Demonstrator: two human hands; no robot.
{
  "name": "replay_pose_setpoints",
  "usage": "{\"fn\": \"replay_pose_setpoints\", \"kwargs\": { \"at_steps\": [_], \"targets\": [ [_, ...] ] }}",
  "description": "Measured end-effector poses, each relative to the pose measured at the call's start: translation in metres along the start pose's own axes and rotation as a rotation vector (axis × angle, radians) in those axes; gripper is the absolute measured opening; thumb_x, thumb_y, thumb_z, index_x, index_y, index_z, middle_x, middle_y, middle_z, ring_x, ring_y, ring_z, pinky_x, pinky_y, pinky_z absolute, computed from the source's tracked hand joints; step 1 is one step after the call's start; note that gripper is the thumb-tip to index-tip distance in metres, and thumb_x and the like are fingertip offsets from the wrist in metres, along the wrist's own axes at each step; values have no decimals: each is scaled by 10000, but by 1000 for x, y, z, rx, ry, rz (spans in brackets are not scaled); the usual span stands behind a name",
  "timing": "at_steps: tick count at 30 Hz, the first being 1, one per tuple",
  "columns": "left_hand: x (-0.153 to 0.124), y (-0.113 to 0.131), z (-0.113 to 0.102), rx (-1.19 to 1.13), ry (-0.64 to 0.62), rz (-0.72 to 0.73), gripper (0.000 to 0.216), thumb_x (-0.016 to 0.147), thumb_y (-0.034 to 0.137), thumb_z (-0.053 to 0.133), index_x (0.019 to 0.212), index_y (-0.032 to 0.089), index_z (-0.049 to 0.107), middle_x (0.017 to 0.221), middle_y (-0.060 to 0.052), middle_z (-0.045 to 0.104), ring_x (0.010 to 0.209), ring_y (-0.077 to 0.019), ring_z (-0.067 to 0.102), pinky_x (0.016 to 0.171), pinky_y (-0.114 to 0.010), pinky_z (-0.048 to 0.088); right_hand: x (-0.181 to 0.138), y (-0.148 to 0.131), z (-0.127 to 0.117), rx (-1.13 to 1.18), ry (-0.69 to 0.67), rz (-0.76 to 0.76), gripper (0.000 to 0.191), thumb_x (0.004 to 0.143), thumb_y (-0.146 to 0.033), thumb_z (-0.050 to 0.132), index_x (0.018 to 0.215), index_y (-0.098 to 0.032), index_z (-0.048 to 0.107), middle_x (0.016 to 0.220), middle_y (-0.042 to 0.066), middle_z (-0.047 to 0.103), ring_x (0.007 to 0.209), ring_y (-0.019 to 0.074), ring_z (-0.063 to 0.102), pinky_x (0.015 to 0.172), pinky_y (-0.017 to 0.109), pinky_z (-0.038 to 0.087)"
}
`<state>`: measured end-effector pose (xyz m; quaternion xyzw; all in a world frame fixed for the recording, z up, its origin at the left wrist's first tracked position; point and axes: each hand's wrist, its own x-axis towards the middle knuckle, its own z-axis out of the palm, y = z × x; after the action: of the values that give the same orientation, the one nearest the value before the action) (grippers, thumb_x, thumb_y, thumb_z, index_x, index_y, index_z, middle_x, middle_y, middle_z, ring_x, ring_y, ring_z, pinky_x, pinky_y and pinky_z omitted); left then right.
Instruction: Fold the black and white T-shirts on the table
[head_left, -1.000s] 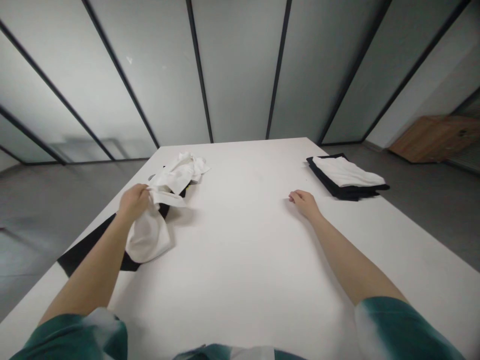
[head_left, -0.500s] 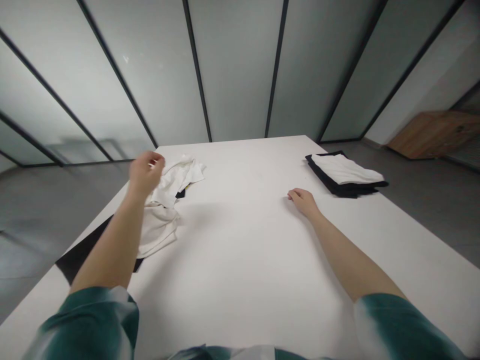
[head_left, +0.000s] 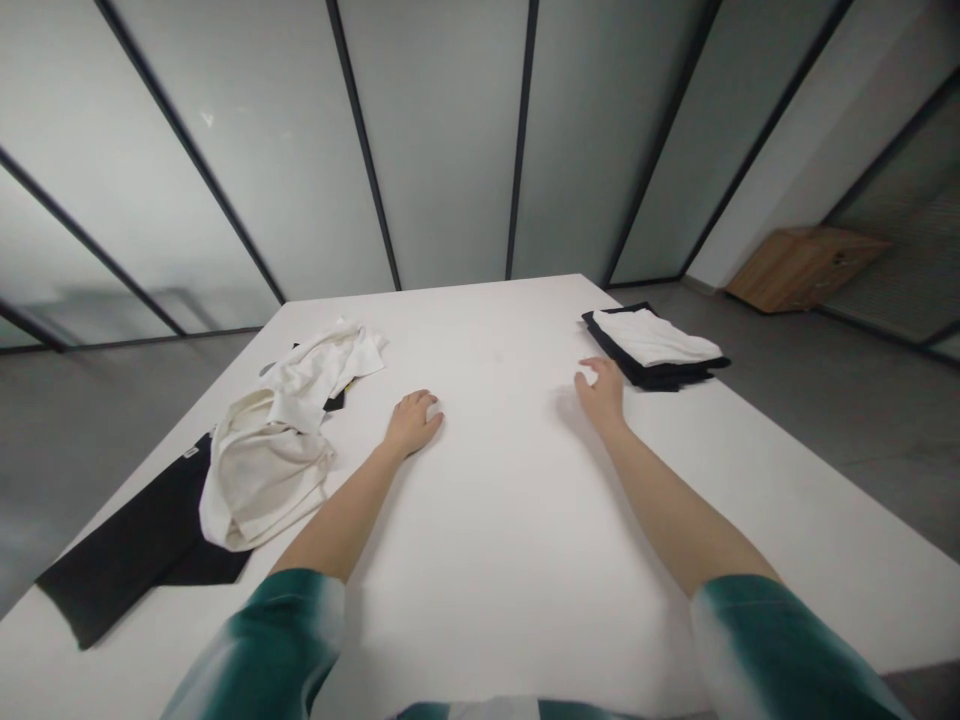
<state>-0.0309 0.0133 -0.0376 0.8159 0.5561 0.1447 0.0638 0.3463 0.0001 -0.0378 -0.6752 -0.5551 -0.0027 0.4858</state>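
Observation:
My left hand (head_left: 414,422) is low over the middle of the white table, its fingers loosely curved with a gap between thumb and fingers and nothing in them. To its left, crumpled white clothes (head_left: 259,475) lie in a heap that partly covers a flat black garment (head_left: 124,550). My right hand (head_left: 602,390) is open too, thumb and fingers apart and holding nothing. It is just left of a folded stack, where a white folded cloth (head_left: 652,337) rests on black folded clothes (head_left: 660,378).
The white table (head_left: 495,560) stretches away from me, with floor beyond its left and right edges. A frosted glass wall (head_left: 442,140) with dark frames stands behind it. On the floor at the far right is a wooden cabinet (head_left: 787,268).
My left hand has come right and down, from above the white clothes to the table's middle. My right hand has opened and turned slightly. The view has shifted to the right.

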Motion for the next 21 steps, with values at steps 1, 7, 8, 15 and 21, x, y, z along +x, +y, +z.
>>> {"fn": "replay_pose_setpoints", "kwargs": {
  "at_steps": [1, 7, 8, 15, 21],
  "targets": [
    [0, -2, 0, -2, 3, 4, 383, 890, 342, 511, 1224, 184, 613, 1384, -137, 558, 1291, -293, 500, 1084, -453, 398, 8, 6, -7, -70, 110, -4, 338, 762, -238, 501, 1042, -157, 671, 1104, 170, 628, 1052, 314, 550, 929, 464, 423],
    [2, -1, 1, -3, 3, 12, 417, 881, 340, 509, 1234, 142, 611, 1368, -161, 562, 1286, -304, 501, 1088, -453, 394, 43, 42, -51, -440, 193, 97, 449, 789, -221, 489, 1198, -112, 640, 1262, 221, 576, 1199, 377, 475, 979, 559, 355],
    [2, -1, 0, -6, 5, 13, 416, 881, 339, 509, 1232, 141, 612, 1365, -162, 563, 1285, -305, 503, 1086, -454, 396, 46, 46, -56, -504, 143, 99, 446, 791, -237, 508, 1198, -116, 646, 1291, 223, 570, 1228, 389, 459, 989, 571, 341],
    [2, -1, -1, -27, 30, 19, 354, 867, 331, 527, 1177, 198, 636, 1319, -131, 599, 1225, -294, 545, 1045, -457, 426, 67, 33, -58, -719, -35, 192, 310, 866, -202, 470, 1002, -67, 714, 924, 263, 704, 981, 356, 645, 921, 525, 376],
    [0, 0, -1, -26, 37, 8, 450, 884, 382, 538, 1292, 195, 556, 1370, -137, 556, 1271, -298, 505, 1064, -461, 407, 7, -42, -8, -30, -511, -114, 288, 896, -339, 510, 1034, -202, 722, 934, 110, 755, 921, 272, 682, 852, 381, 489]
  ]
}}
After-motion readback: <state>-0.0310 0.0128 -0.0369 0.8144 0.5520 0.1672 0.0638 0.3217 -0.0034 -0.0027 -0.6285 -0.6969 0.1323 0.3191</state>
